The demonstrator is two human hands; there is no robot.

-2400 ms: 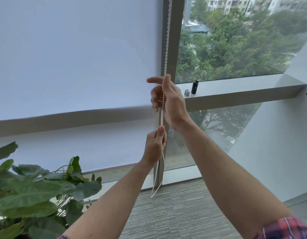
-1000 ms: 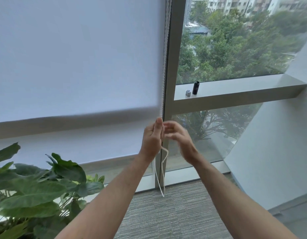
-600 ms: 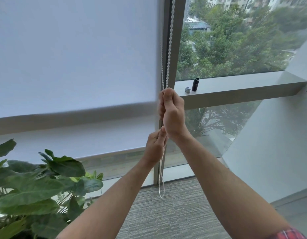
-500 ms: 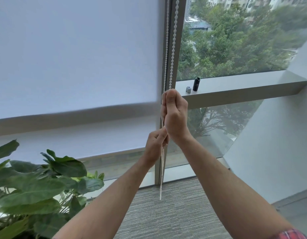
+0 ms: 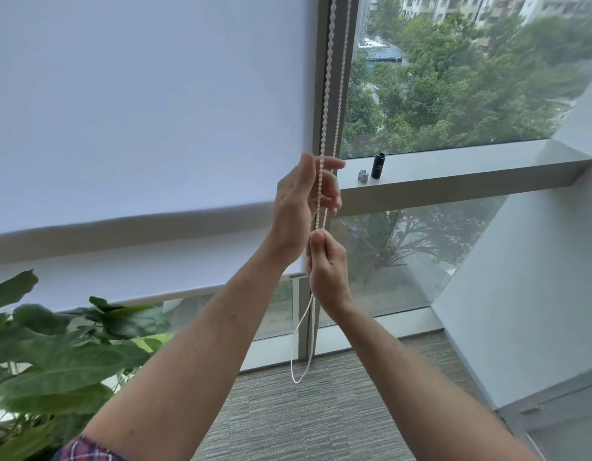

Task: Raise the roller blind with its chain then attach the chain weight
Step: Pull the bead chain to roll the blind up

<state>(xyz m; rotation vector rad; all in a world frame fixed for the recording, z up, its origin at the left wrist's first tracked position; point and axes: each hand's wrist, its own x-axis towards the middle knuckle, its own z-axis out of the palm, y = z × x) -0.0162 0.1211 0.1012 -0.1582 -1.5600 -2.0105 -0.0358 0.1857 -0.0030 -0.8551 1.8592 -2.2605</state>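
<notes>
Change against half a second ago: then the right hand was the upper one, fisted on the chain, with the left hand pinching just under it; now the order is reversed; the left hand (image 5: 299, 207) is uppermost, fingers spread and released, the white plastic beaded chain (image 5: 324, 128) running across its open palm without being gripped; the right hand (image 5: 326, 264) sits directly under the left hand, thumb and forefinger clenched on the chain just below the left palm.

Hem bar of the white fabric roller blind (image 5: 148, 128) lies below the left wrist, a strip of bare glass under it; blind not yet far up.

Hard to make out: the two strands of the chain run close together above the left hand and I cannot tell which strand the right hand pinches; the beads blur into a plain line below the right hand; the loop bottom (image 5: 296, 380) hangs free well below the right hand, over the grey ribbed carpet (image 5: 321, 420); the blind's top roller is cut off above.

Right of the left hand, on the grey window ledge (image 5: 471, 171): a small silver clip-like piece (image 5: 363, 176) and, just beside it, a black upright cylinder (image 5: 378, 166); which is the chain weight I cannot tell; both well apart from the chain.

Large green leafy plant (image 5: 55, 361) down left of the left forearm; plaid cuff (image 5: 85, 450) at the frame's lower edge.
</notes>
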